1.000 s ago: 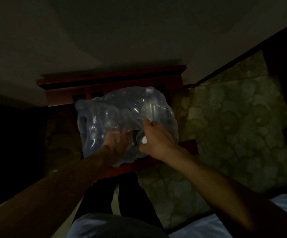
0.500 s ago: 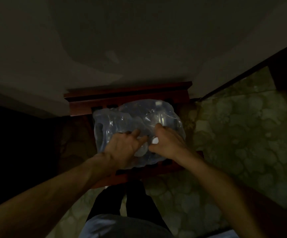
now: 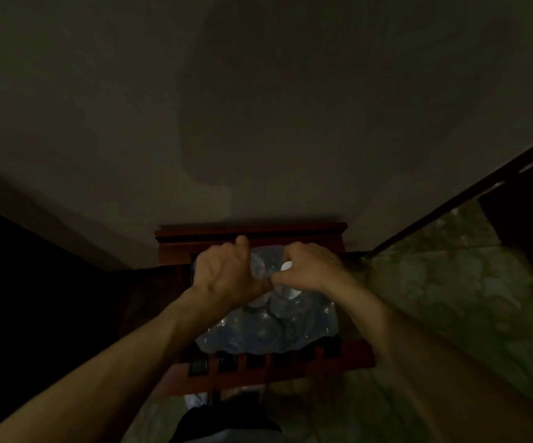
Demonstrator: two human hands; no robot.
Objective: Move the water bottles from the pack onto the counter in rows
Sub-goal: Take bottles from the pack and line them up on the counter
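Head view: both hands have moved up to the far top of the pack (image 3: 268,327), which lies on a dark red wooden rack (image 3: 278,362). The left hand (image 3: 223,273) and right hand (image 3: 310,270) are each closed in a grip on the plastic wrap, knuckles almost touching. A white cap (image 3: 286,266) shows just beside the right grip. It seems they now tear the wrap open; no bottle is out yet

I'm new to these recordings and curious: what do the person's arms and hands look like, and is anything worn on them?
Both forearms are bare right to the bottom of the picture, with no sleeves showing. The left hand and right hand wear no gloves, and no watch or bracelet shows at the wrists. One nail on the right hand catches the light as a pale spot. The room is too dim to rule out rings.
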